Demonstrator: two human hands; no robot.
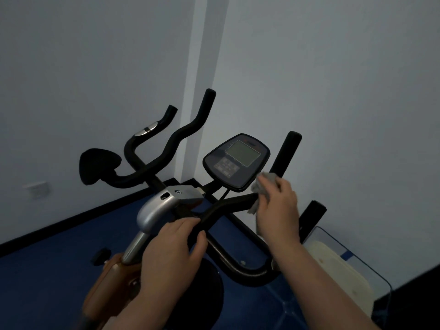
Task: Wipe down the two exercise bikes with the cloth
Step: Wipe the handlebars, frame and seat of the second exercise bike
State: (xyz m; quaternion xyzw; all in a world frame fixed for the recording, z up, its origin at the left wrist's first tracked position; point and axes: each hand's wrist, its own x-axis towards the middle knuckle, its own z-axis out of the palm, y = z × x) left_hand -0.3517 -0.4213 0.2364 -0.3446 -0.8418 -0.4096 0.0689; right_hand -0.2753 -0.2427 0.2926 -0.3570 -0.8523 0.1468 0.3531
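The right hand (277, 208) grips a grey cloth (258, 191), fingers curled round it, pressing it on the end of a black handlebar (228, 206) just below the bike's console (237, 160). The left hand (173, 248) wraps the same bar lower down, near the silver stem bracket (157, 208). Blue floor (47, 270) lies beneath.

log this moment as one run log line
step: wiping handlebar | right hand: holds cloth on bar | left hand: grips bar near stem | console: untouched
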